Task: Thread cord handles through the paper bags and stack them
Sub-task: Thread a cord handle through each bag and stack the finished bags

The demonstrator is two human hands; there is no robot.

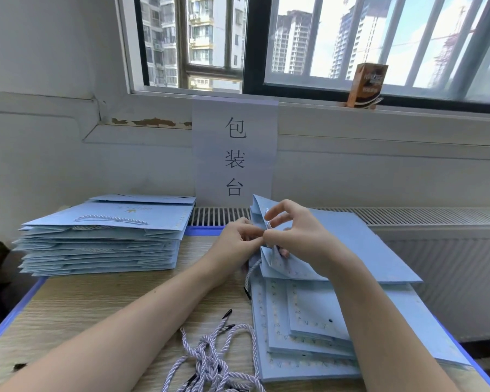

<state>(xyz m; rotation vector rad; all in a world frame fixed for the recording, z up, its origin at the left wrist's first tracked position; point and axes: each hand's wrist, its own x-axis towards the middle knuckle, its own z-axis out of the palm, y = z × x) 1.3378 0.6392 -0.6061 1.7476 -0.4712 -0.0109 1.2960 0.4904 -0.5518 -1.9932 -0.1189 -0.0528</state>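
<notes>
A light blue paper bag lies on top of the right-hand pile of flat bags, its mouth edge lifted toward the middle. My left hand and my right hand meet at that edge and pinch a white twisted cord there. The cord's free end hangs down from my hands, ending in a black tip. A stack of bags with cord handles fitted stands at the left. Several loose cords lie tangled near the table's front edge.
The wooden table has a blue rim. A paper sign with three characters hangs on the wall behind. A radiator grille runs along the back. A brown carton sits on the windowsill.
</notes>
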